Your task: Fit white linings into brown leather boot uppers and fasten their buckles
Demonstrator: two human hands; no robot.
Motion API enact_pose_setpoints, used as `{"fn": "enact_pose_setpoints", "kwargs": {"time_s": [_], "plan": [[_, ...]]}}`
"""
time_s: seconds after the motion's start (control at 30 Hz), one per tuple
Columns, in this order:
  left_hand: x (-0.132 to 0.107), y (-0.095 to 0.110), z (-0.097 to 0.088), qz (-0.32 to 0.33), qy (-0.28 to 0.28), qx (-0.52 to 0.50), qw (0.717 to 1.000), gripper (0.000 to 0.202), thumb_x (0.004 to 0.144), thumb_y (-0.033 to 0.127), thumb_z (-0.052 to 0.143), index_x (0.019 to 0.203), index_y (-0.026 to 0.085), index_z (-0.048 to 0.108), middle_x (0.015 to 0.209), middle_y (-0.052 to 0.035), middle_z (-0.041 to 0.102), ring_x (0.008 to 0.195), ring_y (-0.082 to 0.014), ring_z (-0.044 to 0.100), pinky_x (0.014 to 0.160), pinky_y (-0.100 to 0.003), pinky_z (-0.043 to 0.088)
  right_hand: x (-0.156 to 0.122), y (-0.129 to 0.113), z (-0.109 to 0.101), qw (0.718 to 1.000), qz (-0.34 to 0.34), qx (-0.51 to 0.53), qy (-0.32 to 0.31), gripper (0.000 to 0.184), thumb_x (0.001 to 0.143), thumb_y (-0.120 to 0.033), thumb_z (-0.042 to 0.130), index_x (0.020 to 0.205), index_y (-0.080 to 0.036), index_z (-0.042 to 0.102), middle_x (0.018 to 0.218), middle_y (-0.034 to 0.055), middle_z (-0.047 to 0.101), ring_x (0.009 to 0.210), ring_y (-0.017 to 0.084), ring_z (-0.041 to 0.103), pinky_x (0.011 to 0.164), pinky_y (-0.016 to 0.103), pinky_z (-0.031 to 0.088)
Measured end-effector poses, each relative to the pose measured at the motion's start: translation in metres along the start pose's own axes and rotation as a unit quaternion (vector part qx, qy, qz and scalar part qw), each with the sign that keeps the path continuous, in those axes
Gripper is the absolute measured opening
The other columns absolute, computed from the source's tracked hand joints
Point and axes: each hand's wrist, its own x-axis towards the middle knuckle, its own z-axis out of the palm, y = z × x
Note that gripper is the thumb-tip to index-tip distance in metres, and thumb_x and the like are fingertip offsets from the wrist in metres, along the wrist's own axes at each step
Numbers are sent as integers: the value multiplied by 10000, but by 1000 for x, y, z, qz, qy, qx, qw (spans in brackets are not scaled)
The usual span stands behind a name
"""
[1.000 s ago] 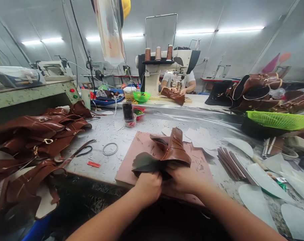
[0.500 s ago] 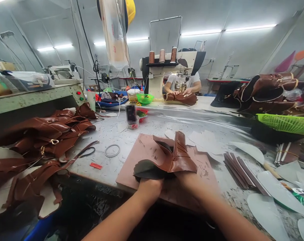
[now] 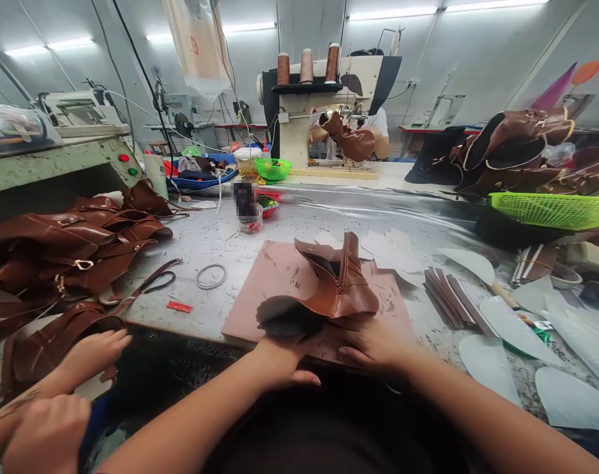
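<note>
In the head view, a brown leather boot upper [image 3: 361, 299] lies on a pinkish board [image 3: 260, 280] at the near edge of the work table [image 3: 191, 237], its dark lining showing at the near left. The left hand [image 3: 280, 361] has its fingers hidden beneath the leather and its thumb stretched out sideways, clear of it. The right hand [image 3: 371, 343] is under the near right edge, thumb pointing towards the left hand; how tightly either hand is closed, or whether it grips, I cannot tell. To the left, 1 grey ring [image 3: 211, 276] and 1 red strip [image 3: 180, 307] lie near the board, beyond them a heap of brown leather pieces [image 3: 67, 240]. At the lower left are another person's 2 hands [image 3: 99, 352]. To the right lie brown strips [image 3: 447, 299] and pale cut sheets [image 3: 490, 362]. Across the table stands a sewing machine [image 3: 294, 131] with 3 thread spools [image 3: 307, 66] on top.
</note>
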Motion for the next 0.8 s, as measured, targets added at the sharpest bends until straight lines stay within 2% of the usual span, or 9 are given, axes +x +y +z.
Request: {"fn": "enact_pose_setpoints", "kwargs": {"time_s": [0.17,0.23,0.3,0.37,0.43,0.5,0.6,0.67,0.8], "plan": [[-26,-5,-4,52,45,19,997,507,769,340,613,1226,156,489,1240,-130,554,1103,-275,529,935,-396,405,-16,-1,2,993,16,102,51,371,769,-237,467,1090,-163,637,1225,138,578,1174,290,472,1002,482,340],[-38,-8,-8,45,79,24,996,198,803,304,553,929,168,622,918,-73,676,837,-221,618,766,-335,477,-18,-5,4,980,55,156,108,285,692,-229,515,905,-173,695,1038,143,665,1030,311,564,926,499,408],[-42,-14,-14,1,184,18,983,235,835,309,500,654,180,575,632,-26,609,615,-175,572,615,-292,463,-11,-9,10,964,99,180,168,252,711,-257,508,871,-170,682,956,146,673,949,306,596,868,501,448],[-36,-20,-21,-69,318,-5,946,235,818,367,529,684,177,561,714,-54,616,714,-199,580,687,-327,468,3,-14,19,942,138,203,230,346,783,-307,461,1059,-154,604,1081,162,631,1018,291,579,876,479,459],[-20,-25,-30,-151,374,-63,913,375,717,417,649,963,151,555,1068,-130,592,1030,-276,528,893,-422,415,23,-19,30,911,165,246,286,460,844,-353,386,1251,-144,436,1226,166,554,1107,258,545,893,430,470],[-2,-26,-35,-221,308,-180,908,556,669,365,703,1127,145,476,1191,-132,539,1102,-270,501,932,-421,407,42,-25,36,883,178,292,320,505,879,-384,306,1326,-150,314,1248,152,542,1122,236,544,880,395,489],[19,-19,-28,-269,280,-196,900,202,865,272,456,963,126,556,950,-81,648,880,-178,609,792,-308,494,59,-33,30,850,185,346,352,529,878,-423,299,1341,-169,272,1190,115,578,1119,244,542,882,397,484],[27,-4,-14,-282,260,-199,902,220,888,205,386,997,118,556,894,-64,670,780,-144,628,688,-257,517,62,-35,16,845,198,335,366,530,826,-453,387,1277,-176,369,1115,97,612,1097,274,544,881,413,470],[35,45,20,-223,192,-185,938,219,845,96,440,946,176,617,773,4,692,651,-98,623,597,-208,500,56,-38,-3,942,191,115,250,303,700,-385,491,917,-203,599,864,113,654,877,348,600,764,477,472]]}}
